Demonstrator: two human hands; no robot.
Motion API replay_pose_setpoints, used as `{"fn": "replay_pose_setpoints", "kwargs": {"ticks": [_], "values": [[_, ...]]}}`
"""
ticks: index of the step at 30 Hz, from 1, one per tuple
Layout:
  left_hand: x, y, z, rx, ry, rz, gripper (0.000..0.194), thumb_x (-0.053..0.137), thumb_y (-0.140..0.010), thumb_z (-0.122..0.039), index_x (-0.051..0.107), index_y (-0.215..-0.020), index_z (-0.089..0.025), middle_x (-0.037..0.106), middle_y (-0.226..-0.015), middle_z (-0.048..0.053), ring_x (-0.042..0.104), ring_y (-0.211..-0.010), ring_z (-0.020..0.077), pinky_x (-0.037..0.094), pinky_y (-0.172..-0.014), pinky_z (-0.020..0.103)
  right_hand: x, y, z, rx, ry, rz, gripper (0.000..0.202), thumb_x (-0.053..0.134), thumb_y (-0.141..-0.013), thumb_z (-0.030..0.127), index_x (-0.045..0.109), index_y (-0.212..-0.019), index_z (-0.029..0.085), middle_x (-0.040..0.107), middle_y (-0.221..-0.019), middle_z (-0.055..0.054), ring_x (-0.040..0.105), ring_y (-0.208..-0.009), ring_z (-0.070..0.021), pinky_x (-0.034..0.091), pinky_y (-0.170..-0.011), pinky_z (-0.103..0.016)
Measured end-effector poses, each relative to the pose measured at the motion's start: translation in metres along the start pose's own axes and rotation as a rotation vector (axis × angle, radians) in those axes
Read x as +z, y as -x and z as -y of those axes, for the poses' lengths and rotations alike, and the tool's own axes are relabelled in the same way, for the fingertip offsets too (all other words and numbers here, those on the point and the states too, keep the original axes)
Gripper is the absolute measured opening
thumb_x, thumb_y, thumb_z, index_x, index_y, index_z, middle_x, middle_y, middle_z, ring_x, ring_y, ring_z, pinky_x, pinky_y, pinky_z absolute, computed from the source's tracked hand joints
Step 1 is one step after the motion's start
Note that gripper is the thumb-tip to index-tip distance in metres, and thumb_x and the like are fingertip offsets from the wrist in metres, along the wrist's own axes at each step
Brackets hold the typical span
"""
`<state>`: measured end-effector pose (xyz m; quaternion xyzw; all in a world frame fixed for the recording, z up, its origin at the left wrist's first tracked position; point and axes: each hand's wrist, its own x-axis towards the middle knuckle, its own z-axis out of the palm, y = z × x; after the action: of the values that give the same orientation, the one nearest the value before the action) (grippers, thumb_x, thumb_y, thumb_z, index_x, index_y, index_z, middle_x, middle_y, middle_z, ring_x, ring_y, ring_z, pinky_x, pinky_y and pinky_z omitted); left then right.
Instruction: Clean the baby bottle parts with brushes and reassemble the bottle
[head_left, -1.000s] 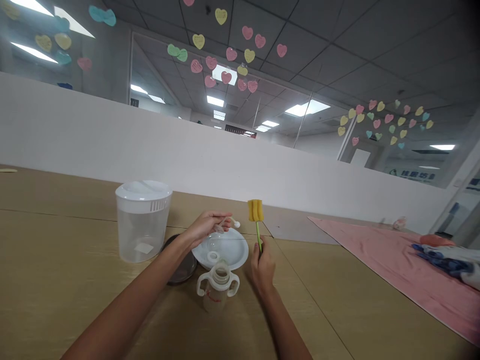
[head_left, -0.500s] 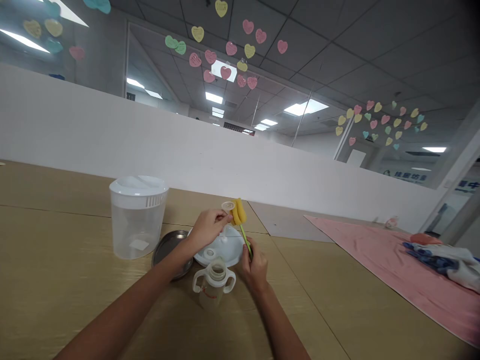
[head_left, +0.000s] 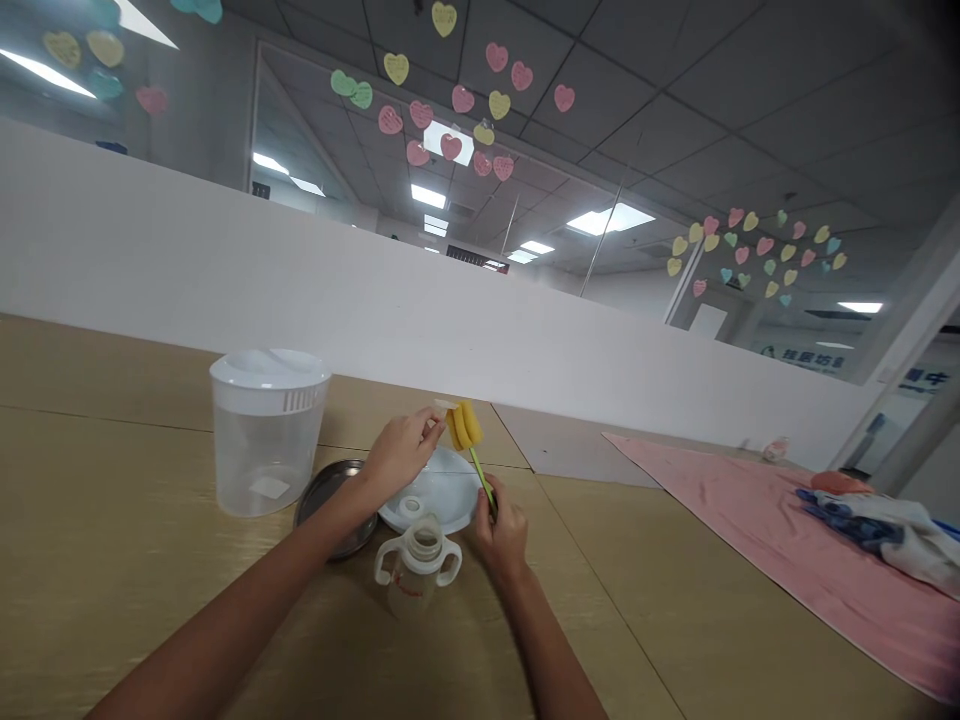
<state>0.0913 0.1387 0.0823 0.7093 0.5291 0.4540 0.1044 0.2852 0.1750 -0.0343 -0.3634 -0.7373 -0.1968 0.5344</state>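
Note:
My left hand [head_left: 403, 447] is closed, pinching a small pale round disc [head_left: 444, 404] that is seen nearly edge-on. Against or close beside it is the yellow sponge head of a bottle brush [head_left: 466, 425]; whether they touch I cannot tell. My right hand [head_left: 502, 527] wraps round the brush's green handle. Below both hands stands an uncapped baby bottle [head_left: 418, 568], upright, with two white side handles. Behind it is a white basin [head_left: 455, 500], with a small white ring-shaped part [head_left: 411, 507] at its near left.
A round metal dish [head_left: 315, 503] lies left of the basin, partly behind my left forearm. Farther left stands a clear lidded container [head_left: 264, 450]. On the right, a pink cloth [head_left: 720, 500] bears bundled fabric [head_left: 870, 520]. A white wall [head_left: 450, 330] borders the table's far edge.
The disc in my left hand has turned from face-on to nearly edge-on beside the sponge head. Both grips are unchanged. The table scene has shifted slightly left in view.

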Motion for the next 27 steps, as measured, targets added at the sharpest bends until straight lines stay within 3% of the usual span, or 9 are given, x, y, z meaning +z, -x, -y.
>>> {"fn": "replay_pose_setpoints", "kwargs": {"ticks": [8,20,27], "values": [[-0.0034,-0.0016,0.0013,0.04,-0.202,-0.061,0.038,0.031,-0.092,-0.038,0.064,-0.09,-0.019,0.067,-0.077,0.006,0.06,-0.072,0.0182,0.033,-0.06,0.023,0.0008,0.0,0.0006,-0.012,-0.004,0.014,0.026,0.04,-0.089,0.022,0.059,-0.102,0.01,0.066,-0.068,-0.004,0.055,-0.044,-0.0085,0.041,-0.047,-0.019],[-0.0064,-0.0022,0.0004,-0.002,-0.167,-0.152,0.031,0.043,-0.086,-0.043,0.064,-0.097,-0.023,0.055,-0.057,-0.002,0.049,-0.055,0.0143,0.024,-0.051,0.023,0.0006,-0.0001,0.0008,-0.039,0.009,0.029,0.026,0.04,-0.089,0.023,0.06,-0.101,0.011,0.064,-0.064,-0.003,0.056,-0.046,-0.0097,0.041,-0.048,-0.019],[-0.0051,-0.0015,0.0005,0.022,-0.199,-0.079,0.034,0.037,-0.088,-0.041,0.062,-0.082,-0.02,0.059,-0.063,0.0,0.05,-0.057,0.0143,0.023,-0.052,0.024,0.0014,-0.0004,0.0011,-0.066,0.008,0.028,0.025,0.04,-0.089,0.022,0.059,-0.1,0.011,0.066,-0.067,-0.004,0.057,-0.048,-0.0093,0.042,-0.05,-0.019]]}}
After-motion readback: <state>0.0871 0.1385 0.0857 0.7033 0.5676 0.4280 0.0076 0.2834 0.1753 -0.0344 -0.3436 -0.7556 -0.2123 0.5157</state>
